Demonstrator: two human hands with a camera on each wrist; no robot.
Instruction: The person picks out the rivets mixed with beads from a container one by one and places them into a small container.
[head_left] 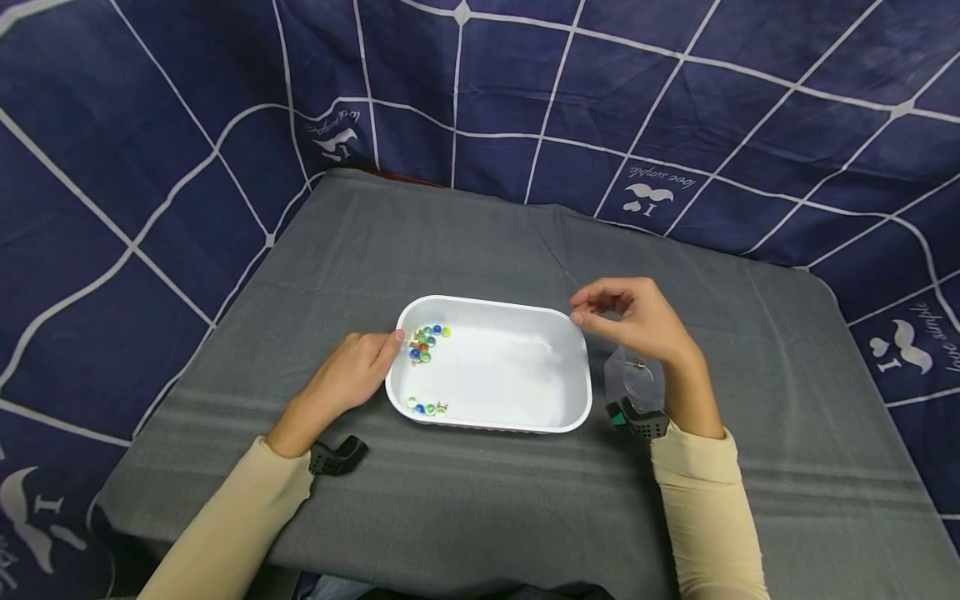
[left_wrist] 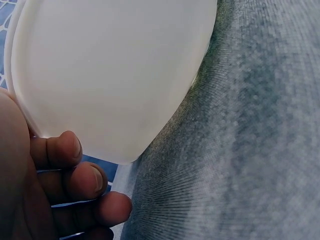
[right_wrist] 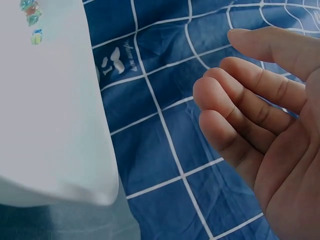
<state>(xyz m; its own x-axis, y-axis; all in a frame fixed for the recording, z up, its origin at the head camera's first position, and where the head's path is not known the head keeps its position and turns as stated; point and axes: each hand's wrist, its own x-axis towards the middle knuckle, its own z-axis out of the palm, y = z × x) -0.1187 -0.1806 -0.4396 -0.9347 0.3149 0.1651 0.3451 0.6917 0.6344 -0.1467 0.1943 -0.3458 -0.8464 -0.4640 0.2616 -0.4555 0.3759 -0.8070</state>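
A white tray (head_left: pixel 510 367) lies in front of the person on the grey cloth. My left hand (head_left: pixel 352 371) grips its left rim, thumb on top and fingers curled below the edge. Glass marbles (head_left: pixel 426 342) in blue, green, yellow and orange lie toward the tray's left side, with small brass-coloured thumbtacks (head_left: pixel 442 407) among them. Beyond the tray's right end hovers my right hand (head_left: pixel 637 317), fingers loosely bent and thumb apart, with nothing held in the right wrist view. Partly hidden below that hand is a clear plastic box (head_left: pixel 622 379) with a small brass-coloured piece in it.
Grey cloth (head_left: pixel 480 500) covers the table. A dark blue curtain with white grid lines (head_left: pixel 495 75) hangs behind and along both sides. Black wrist straps (head_left: pixel 337 456) sit on both forearms.
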